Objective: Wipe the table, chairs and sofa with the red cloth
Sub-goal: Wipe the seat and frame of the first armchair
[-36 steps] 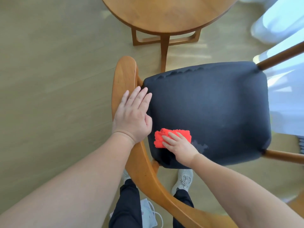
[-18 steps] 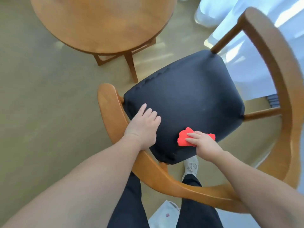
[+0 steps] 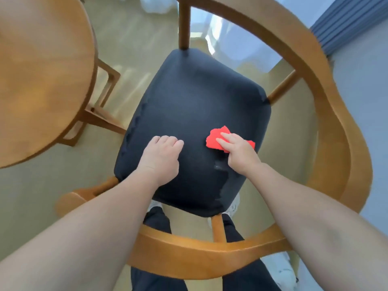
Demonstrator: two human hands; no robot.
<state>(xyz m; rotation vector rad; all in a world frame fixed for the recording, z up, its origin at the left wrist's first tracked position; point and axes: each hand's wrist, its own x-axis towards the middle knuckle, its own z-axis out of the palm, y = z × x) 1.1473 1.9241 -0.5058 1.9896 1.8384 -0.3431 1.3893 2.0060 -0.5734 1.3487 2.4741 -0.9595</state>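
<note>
Left hand [image 3: 161,158] moved onto seat [image 3: 189,97], curled; right hand [image 3: 239,152] presses red cloth [image 3: 216,137].

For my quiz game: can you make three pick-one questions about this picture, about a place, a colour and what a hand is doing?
1. Where is the cloth? A on a sofa B on the chair seat C on a shelf
2. What colour is the cloth? A red B blue C green
3. The left hand is: A holding the cloth B resting curled on the seat C gripping a cup

Answers: B, the right hand presses it on the dark seat; A, it is bright red; B, it holds nothing.
</note>
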